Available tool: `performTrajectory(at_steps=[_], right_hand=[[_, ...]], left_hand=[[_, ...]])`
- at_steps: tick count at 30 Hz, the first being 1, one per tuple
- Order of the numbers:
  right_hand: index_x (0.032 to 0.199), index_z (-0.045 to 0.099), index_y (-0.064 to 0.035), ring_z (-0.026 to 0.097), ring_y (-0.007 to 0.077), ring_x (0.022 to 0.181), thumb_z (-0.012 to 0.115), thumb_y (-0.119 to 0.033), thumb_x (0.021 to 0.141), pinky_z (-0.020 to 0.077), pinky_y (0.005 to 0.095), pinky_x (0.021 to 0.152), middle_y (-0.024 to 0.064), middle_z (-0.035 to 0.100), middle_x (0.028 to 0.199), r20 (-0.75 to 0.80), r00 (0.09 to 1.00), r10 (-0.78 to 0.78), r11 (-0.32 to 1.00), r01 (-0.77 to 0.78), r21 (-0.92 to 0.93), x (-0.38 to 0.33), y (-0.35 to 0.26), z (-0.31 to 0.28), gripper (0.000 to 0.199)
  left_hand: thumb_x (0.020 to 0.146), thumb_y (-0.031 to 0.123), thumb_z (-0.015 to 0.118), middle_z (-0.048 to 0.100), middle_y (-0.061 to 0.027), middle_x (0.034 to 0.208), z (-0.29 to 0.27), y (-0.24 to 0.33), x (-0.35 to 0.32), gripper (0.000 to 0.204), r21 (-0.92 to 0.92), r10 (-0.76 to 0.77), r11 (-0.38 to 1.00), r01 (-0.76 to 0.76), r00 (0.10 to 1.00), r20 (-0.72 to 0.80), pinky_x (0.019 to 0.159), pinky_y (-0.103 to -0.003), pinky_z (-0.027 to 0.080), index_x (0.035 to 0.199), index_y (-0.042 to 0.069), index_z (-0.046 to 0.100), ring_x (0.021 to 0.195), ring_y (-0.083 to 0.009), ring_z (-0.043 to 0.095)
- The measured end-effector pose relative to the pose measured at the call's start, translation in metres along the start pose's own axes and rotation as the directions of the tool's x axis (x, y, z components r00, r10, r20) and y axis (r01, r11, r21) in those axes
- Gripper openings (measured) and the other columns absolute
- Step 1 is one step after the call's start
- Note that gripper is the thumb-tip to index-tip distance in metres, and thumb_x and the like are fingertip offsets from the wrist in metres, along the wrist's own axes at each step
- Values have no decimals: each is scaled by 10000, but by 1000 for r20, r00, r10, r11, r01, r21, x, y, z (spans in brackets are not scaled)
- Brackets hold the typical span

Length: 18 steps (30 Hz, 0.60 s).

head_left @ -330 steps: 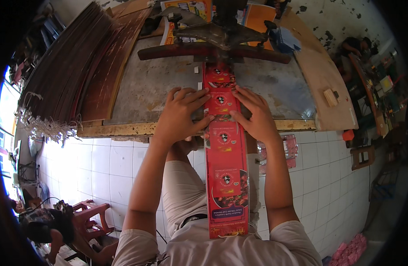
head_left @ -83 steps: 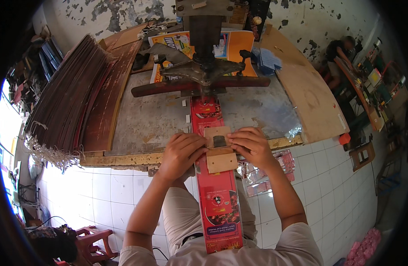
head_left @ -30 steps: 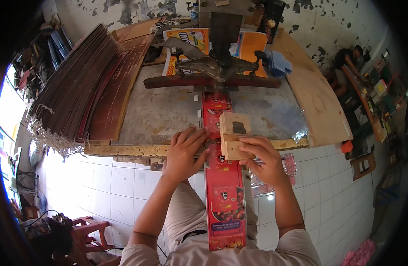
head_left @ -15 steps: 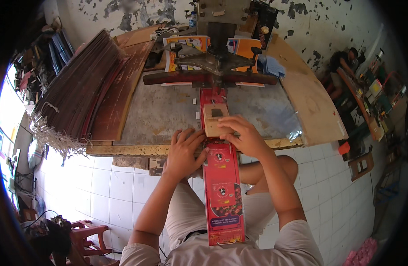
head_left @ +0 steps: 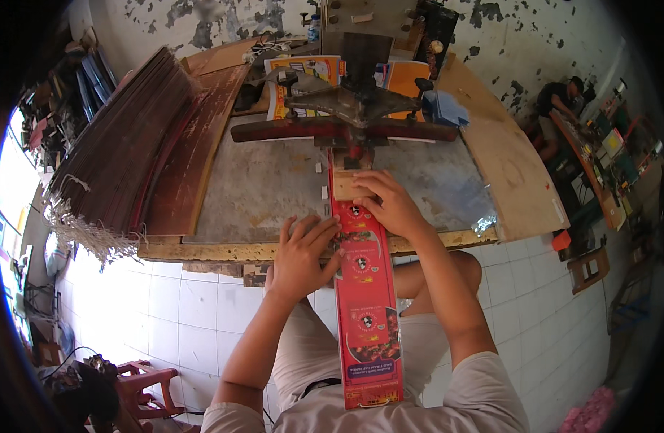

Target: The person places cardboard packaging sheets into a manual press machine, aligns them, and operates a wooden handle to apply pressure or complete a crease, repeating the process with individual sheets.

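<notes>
Fingers (head_left: 314, 234) of the left hand (head_left: 299, 256) lay spread flat on the left edge of a long red printed card strip (head_left: 364, 303), while the right hand (head_left: 393, 206) curled, fingers together, over a small wooden block (head_left: 344, 185) at the strip's far end, pressing it down rather than gripping it. The worktop (head_left: 267, 184), a worn grey slab with a pale wooden near edge, carried the strip from the person's lap out to a dark metal press (head_left: 346, 115) with a red crossbar, standing at the far side in the middle. The strip ran straight toward that press, its far end just beneath the bar. Judged from the pose, the step in hand was lining up the strip and seating the block against the machine; the next move would seem to call for steady pressure from both hands so the strip stayed square, with fingers kept away from the bar. A tall stack of dark sheets (head_left: 123, 144) leaned at the left, a bare plywood board (head_left: 512, 180) lay at the right, and orange printed sheets (head_left: 307, 76) sat behind the press. White floor tiles (head_left: 188, 310) spread below, a red plastic stool (head_left: 141, 382) stood near left, and another person (head_left: 556, 101) worked at a cluttered bench far right, beneath a peeling wall (head_left: 534, 36).
</notes>
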State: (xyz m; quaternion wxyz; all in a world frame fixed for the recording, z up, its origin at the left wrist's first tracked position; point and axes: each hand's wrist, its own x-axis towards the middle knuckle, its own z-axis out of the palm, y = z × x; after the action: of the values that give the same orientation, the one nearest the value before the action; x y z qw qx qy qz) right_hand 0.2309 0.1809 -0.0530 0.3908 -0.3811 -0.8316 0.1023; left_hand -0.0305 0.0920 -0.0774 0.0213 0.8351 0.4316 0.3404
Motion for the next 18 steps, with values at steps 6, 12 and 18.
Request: performTrajectory(at_steps=[6, 12, 18], right_hand=[[1271, 740, -22, 649, 362, 1297, 862, -113, 938, 558, 463, 1097, 113, 696, 1423, -25, 1000, 0, 1000, 0, 11, -1, -1, 3, 366], [1257, 752, -34, 651, 349, 1293, 874, -118, 926, 566, 457, 1090, 98, 695, 1394, -47, 998, -29, 998, 27, -55, 4, -2, 1, 363], [1255, 757, -41, 652, 335, 1297, 875, -114, 928, 567, 458, 1087, 88, 696, 1376, -47, 999, -11, 998, 9, -57, 5, -1, 1, 355]], left_hand=[[937, 298, 801, 725, 7, 1508, -1, 0, 1, 478, -9, -16, 1000, 17, 1000, 6, 1297, -601, 322, 1383, 131, 758, 1416, -293, 612], [938, 298, 803, 733, 8, 1500, -2, 1, 2, 484, -18, -20, 1000, 20, 1000, 5, 1294, -602, 327, 1389, 127, 758, 1406, -300, 621], [939, 292, 807, 737, 6, 1493, -2, 1, 2, 482, -24, -18, 1000, 18, 1000, -3, 1290, -603, 334, 1388, 125, 758, 1400, -300, 625]])
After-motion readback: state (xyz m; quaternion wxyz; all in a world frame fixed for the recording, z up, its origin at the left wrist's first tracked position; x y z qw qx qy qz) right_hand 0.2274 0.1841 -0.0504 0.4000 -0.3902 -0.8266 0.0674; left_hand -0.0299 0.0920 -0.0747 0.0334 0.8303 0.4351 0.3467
